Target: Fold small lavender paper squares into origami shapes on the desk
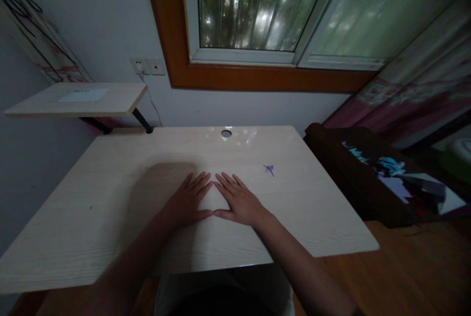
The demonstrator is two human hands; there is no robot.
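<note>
Both hands rest palm down on a pale wood-grain desk (pixel 121 247). My left hand (pixel 192 199) lies flat with its fingers spread, holding nothing. Beside it my right hand (pixel 239 199) is also flat and spread, with nothing in it. The two thumb tips meet, and the index fingertips are close together, framing a small patch of desk between them. A small blue-purple item with thin dark lines (pixel 269 169) sits beyond my right hand, to the right; I cannot tell whether it is a loose object or a mark.
A raised shelf (pixel 121 102) with a paper (pixel 84 95) on it stands at the desk's back left. Near the back edge is a round cable hole (pixel 226 133). Wall sockets (pixel 147 66) hold a plugged cord. To the right stands a dark brown piece of furniture (pixel 331 169) with several items.
</note>
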